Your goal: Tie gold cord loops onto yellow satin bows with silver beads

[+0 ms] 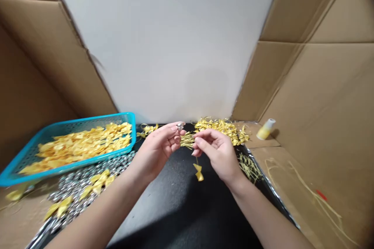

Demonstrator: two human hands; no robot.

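My left hand (159, 142) pinches a small shiny silver bell-like bead (180, 126) between thumb and fingertips. To its right, my right hand (214, 149) has its thumb and fingers pressed together on a thin cord, most of it hidden by the fingers. A yellow ribbon bow (198, 172) hangs from that cord, below the fingertips and over the black work surface (166, 202). Behind the gap between my hands lies a bundle of yellow cords (187, 140).
At left, a turquoise basket (133, 130) holds many yellow bows; silver beads (78, 177) and loose bows spread before it. Bow pieces (222, 128) heap at the back right, near cut cords (249, 167) and a thread spool (265, 129). Cardboard walls (327, 78) flank both sides.
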